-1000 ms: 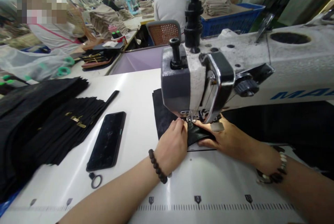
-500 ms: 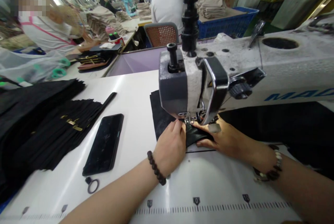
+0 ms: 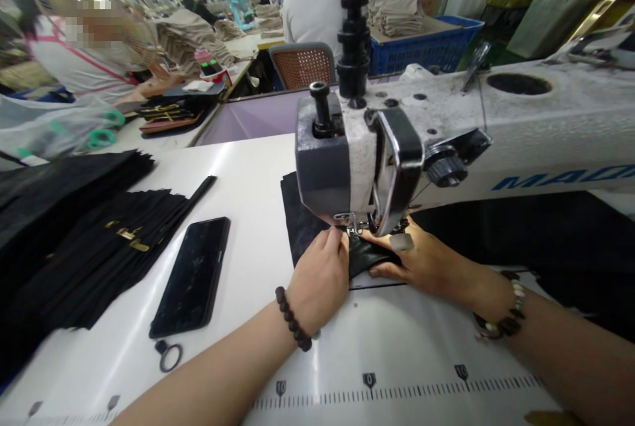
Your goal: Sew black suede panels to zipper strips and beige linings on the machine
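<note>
Under the needle area of a white and grey sewing machine (image 3: pixel 322 165) lies a piece of black, slightly shiny material (image 3: pixel 364 257). My left hand (image 3: pixel 322 270) is closed on it left of the presser foot (image 3: pixel 353 224), fingers bent together. To the right of the foot, my right hand (image 3: pixel 421 257) rests on the same piece with index finger and thumb stretched apart. A ring and part of the machine's metal guard partly hide its fingers. More black material (image 3: pixel 300 214) extends behind my left hand, and a wide black panel (image 3: pixel 510 227) lies beneath the machine arm.
On the left of the white table (image 3: pixel 258 181) lie a phone (image 3: pixel 191 277) with a ring strap (image 3: pixel 171 356) and stacked black pieces (image 3: pixel 114 254) with gold-coloured fittings. Beyond are a blue crate (image 3: pixel 421 45), a chair (image 3: pixel 302 65) and co-workers. A printed ruler (image 3: pixel 397 387) runs along the front.
The whole view has shifted slightly, so the table and machine sit a little further left. Both hands keep nearly the same place on the black material. The co-worker at left has leaned forward.
</note>
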